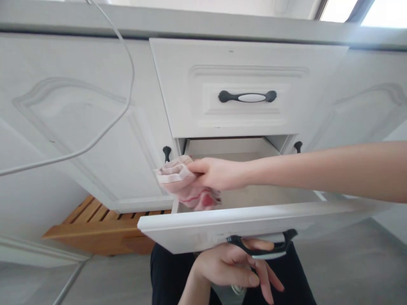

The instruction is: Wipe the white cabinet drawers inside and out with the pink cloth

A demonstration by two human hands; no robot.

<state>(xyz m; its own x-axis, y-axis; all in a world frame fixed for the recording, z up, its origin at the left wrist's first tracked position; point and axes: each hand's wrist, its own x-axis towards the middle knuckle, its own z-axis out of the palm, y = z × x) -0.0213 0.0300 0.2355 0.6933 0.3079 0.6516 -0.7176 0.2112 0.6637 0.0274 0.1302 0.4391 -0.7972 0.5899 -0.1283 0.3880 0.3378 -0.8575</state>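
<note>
The right hand [219, 173] is reaching in from three o'clock, its fingers closed around a bunched pink cloth [186, 184] that is pressing against the left inner corner of the open lower drawer [254, 222]. At six o'clock the left hand [232, 264] is hooking loosely curled fingers around the drawer handle [263, 248], not gripping it tightly. If that loose hold is slipping, the drawer could be sliding shut on the right wrist, or the cloth could be snagging on the front edge.
</note>
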